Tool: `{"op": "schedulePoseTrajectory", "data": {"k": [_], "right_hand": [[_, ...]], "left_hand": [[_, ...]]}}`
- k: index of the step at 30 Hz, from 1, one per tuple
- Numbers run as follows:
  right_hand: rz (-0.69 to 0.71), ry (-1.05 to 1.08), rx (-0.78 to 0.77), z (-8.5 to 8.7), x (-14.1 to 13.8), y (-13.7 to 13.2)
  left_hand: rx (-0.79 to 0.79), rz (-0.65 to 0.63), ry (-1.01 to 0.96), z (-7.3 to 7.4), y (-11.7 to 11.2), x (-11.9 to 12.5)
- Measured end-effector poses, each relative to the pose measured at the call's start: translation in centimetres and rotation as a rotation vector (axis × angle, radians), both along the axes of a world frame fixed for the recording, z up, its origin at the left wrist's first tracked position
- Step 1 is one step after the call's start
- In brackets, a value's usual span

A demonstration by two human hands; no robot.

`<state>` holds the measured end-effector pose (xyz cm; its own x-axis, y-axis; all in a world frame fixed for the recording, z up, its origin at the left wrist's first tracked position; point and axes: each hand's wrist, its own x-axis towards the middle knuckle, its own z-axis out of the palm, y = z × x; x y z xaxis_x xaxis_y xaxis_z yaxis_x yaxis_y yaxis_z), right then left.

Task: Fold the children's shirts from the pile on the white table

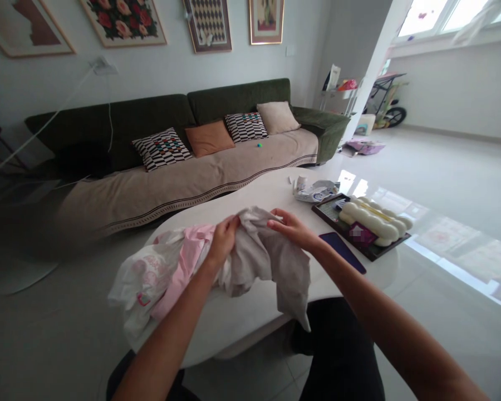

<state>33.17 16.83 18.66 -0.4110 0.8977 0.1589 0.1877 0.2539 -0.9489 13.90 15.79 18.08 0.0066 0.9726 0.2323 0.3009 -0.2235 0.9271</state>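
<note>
A dark green sofa [183,167] with patterned cushions runs along the wall beyond the white table [250,317], which is the nearest piece to the person and the one all the handling takes place over.

On the table's near half lies a grey garment [271,262], crumpled, with one end hanging off the near edge toward the person's knees. Touching it, toward the table's left end, is a pink garment [183,262], partly inside a thin printed plastic bag [137,284].

At the table's right end sits a dark tray [329,214] carrying a cream padded object [376,220]. A crumpled wrapper [315,191] lies just behind the tray, and a flat dark blue item [342,252] lies just in front of it.

The left hand [222,240] is closed in a fist around a bunch of the grey cloth at its upper edge. The right hand [290,227] pinches the same edge a little further along, fingers curled over the fabric. Between them the cloth is lifted slightly and gathered, not spread. It looks limp and tangled, so it likely needs both grips kept to hold that edge.
</note>
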Motion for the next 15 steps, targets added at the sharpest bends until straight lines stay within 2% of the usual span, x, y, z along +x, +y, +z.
{"op": "schedulePoseTrajectory", "data": {"k": [3,6,9,11,13,15], "right_hand": [[-0.009,-0.279,0.151,3.0,1.5,1.6],[-0.124,-0.562,0.364,5.5,3.0,3.3],[-0.282,-0.547,0.504,8.5,4.2,5.3],[-0.426,-0.474,0.53,11.0,4.8,6.5],[-0.542,-0.438,0.588,13.6,5.1,7.2],[-0.617,-0.454,0.711,15.8,5.3,7.2]], "left_hand": [[0.019,0.01,-0.174,6.5,4.0,-1.7],[0.039,0.015,-0.242,11.3,6.5,-2.8],[0.012,-0.091,-0.23,14.5,8.0,-3.1],[0.034,-0.14,-0.069,16.1,8.7,-3.1],[0.141,-0.058,0.211,17.3,9.0,-3.1],[0.264,0.102,0.46,18.3,8.8,-3.4]]}}
